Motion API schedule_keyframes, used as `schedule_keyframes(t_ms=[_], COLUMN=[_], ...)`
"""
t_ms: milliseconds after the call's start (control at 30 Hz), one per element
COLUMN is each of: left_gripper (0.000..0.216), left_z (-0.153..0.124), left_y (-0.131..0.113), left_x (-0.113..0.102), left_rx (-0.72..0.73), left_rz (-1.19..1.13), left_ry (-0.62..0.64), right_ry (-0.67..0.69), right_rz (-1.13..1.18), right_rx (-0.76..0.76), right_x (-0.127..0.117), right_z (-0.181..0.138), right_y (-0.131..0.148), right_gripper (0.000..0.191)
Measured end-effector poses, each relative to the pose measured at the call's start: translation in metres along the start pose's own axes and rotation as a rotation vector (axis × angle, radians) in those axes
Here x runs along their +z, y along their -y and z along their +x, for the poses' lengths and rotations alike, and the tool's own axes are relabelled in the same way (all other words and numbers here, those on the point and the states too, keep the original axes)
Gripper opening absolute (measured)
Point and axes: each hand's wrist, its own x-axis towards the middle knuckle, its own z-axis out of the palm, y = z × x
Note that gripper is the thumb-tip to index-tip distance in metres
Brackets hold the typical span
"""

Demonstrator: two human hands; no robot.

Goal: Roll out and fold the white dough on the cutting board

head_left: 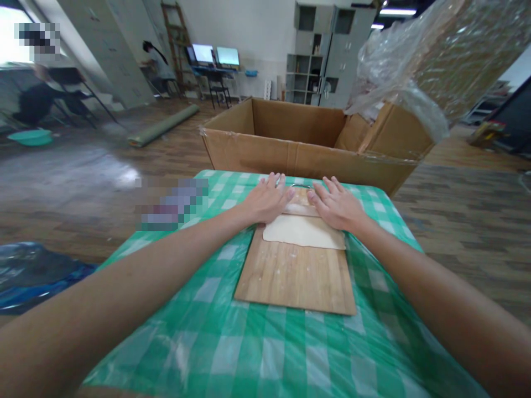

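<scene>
A wooden cutting board (294, 281) lies on the green checked tablecloth, with a metal handle showing at its far end. Across its upper half is a flat, pale sheet of dough (305, 232). A light wooden rolling pin (302, 210) appears to lie crosswise at the dough's far part, its ends hidden under my hands. My left hand (269, 202) rests palm down over the left end, fingers stretched forward and apart. Over the right end lies my right hand (337, 204), also flat with its fingers spread. Neither hand is wrapped round anything.
A large open cardboard box (311, 155) stands just beyond the table, with plastic-wrapped material (468, 61) at its right. A blurred-out item (174, 204) sits by the table's left edge. Two people sit in the left background. A rolled mat (166, 126) lies on the floor.
</scene>
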Motion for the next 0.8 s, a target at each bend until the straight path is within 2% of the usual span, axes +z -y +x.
schedule_keyframes(t_ms=[300,533,800], left_gripper=[0.074,0.078,0.078], left_z=[-0.06,-0.111,-0.152], left_y=[-0.03,-0.052,-0.066], left_x=[-0.013,-0.013,-0.024], left_rx=[-0.004,0.008,0.075], left_rz=[-0.024,0.034,0.054], left_ry=[-0.008,-0.089,-0.08], right_ry=[-0.037,-0.076,-0.082], right_rz=[-0.017,-0.09,-0.075], right_rx=[0.118,0.034,0.006], right_x=[-0.014,-0.017,-0.021], right_z=[-0.05,-0.097,-0.131], right_y=[0.048,0.075,0.093], right_gripper=[0.089,0.09,0.091])
